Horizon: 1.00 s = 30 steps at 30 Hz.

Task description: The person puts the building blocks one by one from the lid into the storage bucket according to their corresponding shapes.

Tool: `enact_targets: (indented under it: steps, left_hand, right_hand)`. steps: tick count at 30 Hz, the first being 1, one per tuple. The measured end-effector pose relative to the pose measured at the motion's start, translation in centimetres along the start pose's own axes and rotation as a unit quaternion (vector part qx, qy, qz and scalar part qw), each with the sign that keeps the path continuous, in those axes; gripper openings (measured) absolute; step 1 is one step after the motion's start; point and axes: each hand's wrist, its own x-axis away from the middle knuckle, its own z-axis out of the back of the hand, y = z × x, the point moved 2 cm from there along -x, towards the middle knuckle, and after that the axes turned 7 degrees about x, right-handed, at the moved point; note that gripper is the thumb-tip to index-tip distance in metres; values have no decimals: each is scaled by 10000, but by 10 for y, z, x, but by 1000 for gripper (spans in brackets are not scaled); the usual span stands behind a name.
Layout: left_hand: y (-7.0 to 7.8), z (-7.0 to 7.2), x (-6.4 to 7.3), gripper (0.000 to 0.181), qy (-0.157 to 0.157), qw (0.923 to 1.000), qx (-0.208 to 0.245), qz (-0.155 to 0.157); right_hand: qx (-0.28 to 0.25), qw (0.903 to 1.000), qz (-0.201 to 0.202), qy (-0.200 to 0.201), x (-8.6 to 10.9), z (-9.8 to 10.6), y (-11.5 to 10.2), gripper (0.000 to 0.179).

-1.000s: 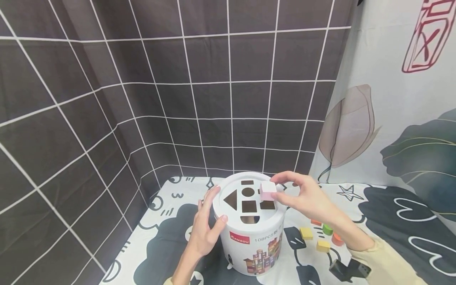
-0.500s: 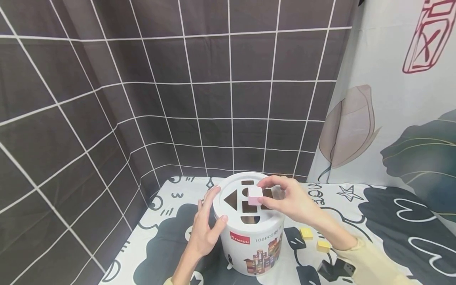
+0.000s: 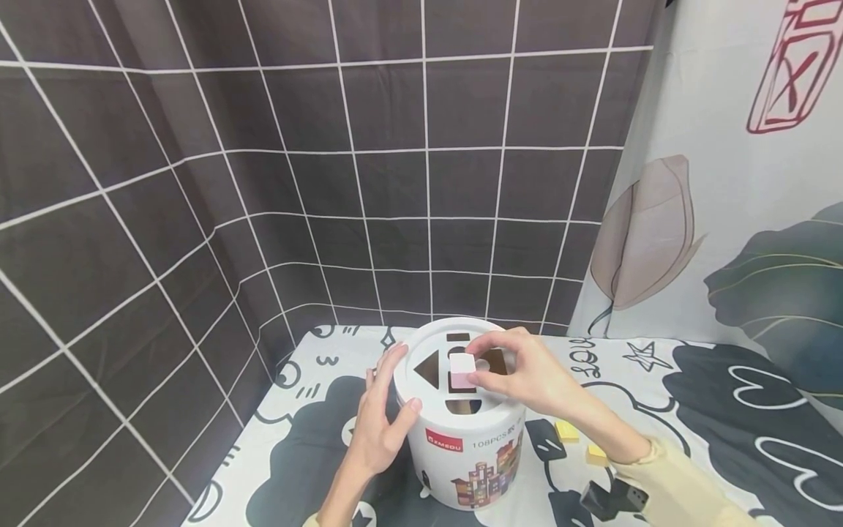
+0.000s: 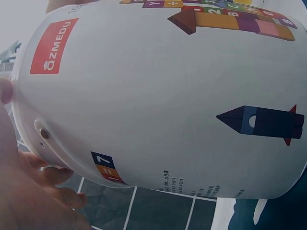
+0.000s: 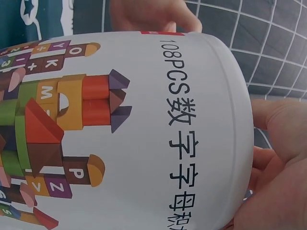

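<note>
In the head view, a white bucket (image 3: 437,468) printed with block buildings stands on the cloth. Its lid (image 3: 424,404) has several shaped holes. Between thumb and fingers, my right hand (image 3: 543,373) pinches a pink block with a pale top (image 3: 462,361) over the square hole in the lid's middle. Whether the block has entered the hole, I cannot tell. My left hand (image 3: 382,421) rests with extended fingers against the left side of the lid, its thumb near the front rim. In the right wrist view, the bucket's wall (image 5: 144,143) hides the block.
Two yellow blocks (image 3: 566,431) lie on the patterned cloth (image 3: 309,373) right of the bucket, one partly behind the right forearm. A black device (image 3: 612,499) is at the right wrist. A dark wall covering with white grid lines (image 3: 395,183) rises behind.
My right hand has carried the pink block leftward from the lid's right side to the middle square hole. Orange and green blocks at right are now behind the right arm. My left hand has stayed put.
</note>
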Motion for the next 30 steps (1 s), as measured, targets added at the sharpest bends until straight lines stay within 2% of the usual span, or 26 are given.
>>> enact_targets:
  steps: [12, 16, 19, 23, 30]
  left_hand:
    - [1, 0, 0, 62, -26, 10000, -3, 34]
    - [2, 0, 0, 62, -11, 10000, 28, 41]
    - [1, 0, 0, 62, 16, 10000, 48, 19]
    - [1, 0, 0, 63, 29, 10000, 52, 12]
    - [1, 0, 0, 63, 25, 10000, 58, 7]
  right_hand:
    - [-31, 9992, 405, -5, -1, -2, 2, 25]
    - [-41, 9996, 256, -55, 1, 0, 3, 26]
    - [-55, 10000, -33, -38, 4, 4, 5, 26]
    - [-74, 9992, -351, 163, 9, 15, 11, 25]
    - [108, 9970, -626, 450, 22, 38, 29, 22]
